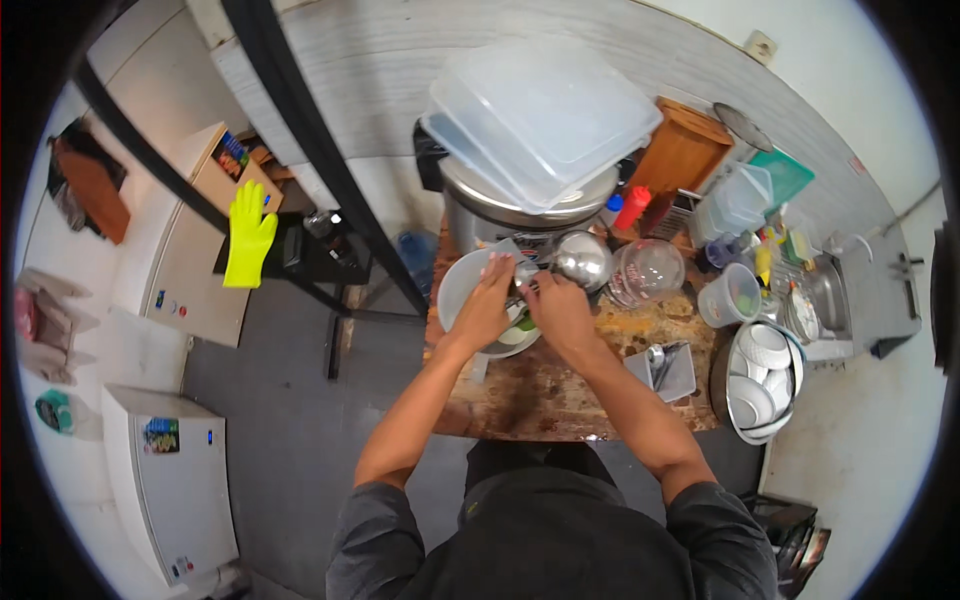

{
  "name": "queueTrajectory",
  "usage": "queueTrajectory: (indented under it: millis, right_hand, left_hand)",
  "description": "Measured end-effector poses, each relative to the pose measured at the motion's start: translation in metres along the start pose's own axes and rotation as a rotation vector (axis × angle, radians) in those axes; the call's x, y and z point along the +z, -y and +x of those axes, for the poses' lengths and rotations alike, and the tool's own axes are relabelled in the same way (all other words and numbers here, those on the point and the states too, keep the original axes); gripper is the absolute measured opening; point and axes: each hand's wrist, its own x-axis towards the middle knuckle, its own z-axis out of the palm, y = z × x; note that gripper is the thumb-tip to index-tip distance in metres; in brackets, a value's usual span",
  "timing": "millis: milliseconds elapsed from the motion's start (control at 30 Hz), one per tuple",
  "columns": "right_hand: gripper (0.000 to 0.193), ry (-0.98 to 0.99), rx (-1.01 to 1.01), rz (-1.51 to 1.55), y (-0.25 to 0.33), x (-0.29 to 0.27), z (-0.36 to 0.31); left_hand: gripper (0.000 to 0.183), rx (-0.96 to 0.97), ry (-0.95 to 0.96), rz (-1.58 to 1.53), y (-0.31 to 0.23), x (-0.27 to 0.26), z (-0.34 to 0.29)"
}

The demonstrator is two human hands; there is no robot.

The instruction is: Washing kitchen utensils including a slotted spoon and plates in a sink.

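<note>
Both my hands are over a white bowl near the left end of the wooden table. My left hand lies across the bowl with its fingers stretched out. Beside it, the fingers of my right hand are curled around a small shiny metal utensil, whose exact kind is partly hidden between the hands. Something green and pale shows inside the bowl below my fingers. A round, polished metal bowl sits just beyond my right hand, next to clear glass bowls.
Behind stands a big metal pot topped with clear plastic lids. Rightward are a red bottle, a plastic tub, a cutlery box and a basin of white dishes. A black post rises left of the table.
</note>
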Motion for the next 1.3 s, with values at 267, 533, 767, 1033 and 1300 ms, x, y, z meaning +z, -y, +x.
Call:
queueTrajectory:
  millis: [267,533,767,1033,1300]
  right_hand:
    - [0.023,0.088,-0.161,0.203,-0.011,-0.007,-0.054]
    - [0.024,0.373,-0.438,0.488,-0.046,-0.079,-0.230]
    - [0.032,0.144,0.048,0.583,-0.117,-0.156,-0.437]
    - [0.025,-0.622,0.813,0.575,-0.148,-0.259,-0.572]
    - [0.020,-0.992,0.996,0.860,-0.174,-0.292,-0.633]
  left_hand:
    - [0.056,-0.164,-0.242,-0.068,-0.031,-0.021,-0.051]
    - [0.063,-0.093,-0.718,-0.237,-0.146,0.086,-0.090]
    - [0.066,0.179,0.305,-0.435,-0.304,0.245,-0.109]
    - [0.059,0.757,0.907,-0.460,-0.415,0.399,-0.110]
    - [0.034,0.811,1.249,-0.279,-0.481,0.447,-0.089]
